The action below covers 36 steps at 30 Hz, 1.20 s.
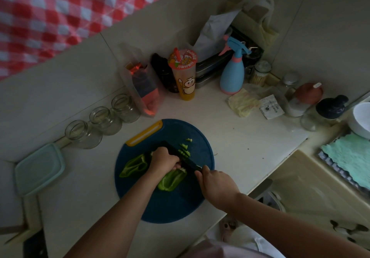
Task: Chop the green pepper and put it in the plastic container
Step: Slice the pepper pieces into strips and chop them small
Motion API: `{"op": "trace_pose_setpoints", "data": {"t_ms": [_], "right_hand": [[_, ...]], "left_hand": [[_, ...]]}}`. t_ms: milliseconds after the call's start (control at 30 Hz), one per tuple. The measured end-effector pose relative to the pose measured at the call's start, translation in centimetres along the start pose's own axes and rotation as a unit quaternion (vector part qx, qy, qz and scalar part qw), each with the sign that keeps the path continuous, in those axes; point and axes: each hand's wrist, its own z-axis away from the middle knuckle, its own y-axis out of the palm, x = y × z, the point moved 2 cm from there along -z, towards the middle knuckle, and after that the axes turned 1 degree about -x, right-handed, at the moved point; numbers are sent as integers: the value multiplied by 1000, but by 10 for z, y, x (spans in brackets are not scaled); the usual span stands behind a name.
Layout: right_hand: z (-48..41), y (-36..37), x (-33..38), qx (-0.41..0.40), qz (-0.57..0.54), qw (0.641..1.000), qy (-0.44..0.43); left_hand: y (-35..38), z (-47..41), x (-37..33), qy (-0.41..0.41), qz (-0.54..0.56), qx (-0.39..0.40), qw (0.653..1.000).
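Note:
A round dark blue cutting board [172, 203] with a yellow handle lies on the counter. On it are two halves of green pepper: one [134, 165] at the left, one [172, 180] under my left hand [163, 159], which presses it down. My right hand [217, 185] grips the handle of a dark knife [179, 153] whose blade stands across the pepper's end. Several small cut pepper strips [185, 149] lie beyond the blade. A pale green plastic container [39, 168] with its lid on sits at the left of the counter.
Three glass jars [104, 120] line the wall left of the board. Behind it stand a snack bag [143, 89], a drink cup [185, 75], a blue spray bottle [233, 73] and condiment jars [306, 97]. A sink with a teal cloth [350, 157] is at right.

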Motion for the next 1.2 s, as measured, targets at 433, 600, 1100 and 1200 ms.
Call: {"op": "trace_pose_setpoints", "data": {"t_ms": [433, 600, 1100, 1200], "right_hand": [[-20, -1, 12, 43, -47, 998, 23], [-30, -3, 22, 24, -106, 993, 38], [-5, -8, 0, 18, -154, 988, 15], [-2, -6, 1, 18, -146, 989, 15]], "left_hand": [[-1, -2, 0, 29, -50, -9, 998], [6, -3, 6, 38, -27, 24, 999], [12, -8, 15, 14, 19, 22, 999], [12, -9, 15, 10, 19, 20, 1000]]}}
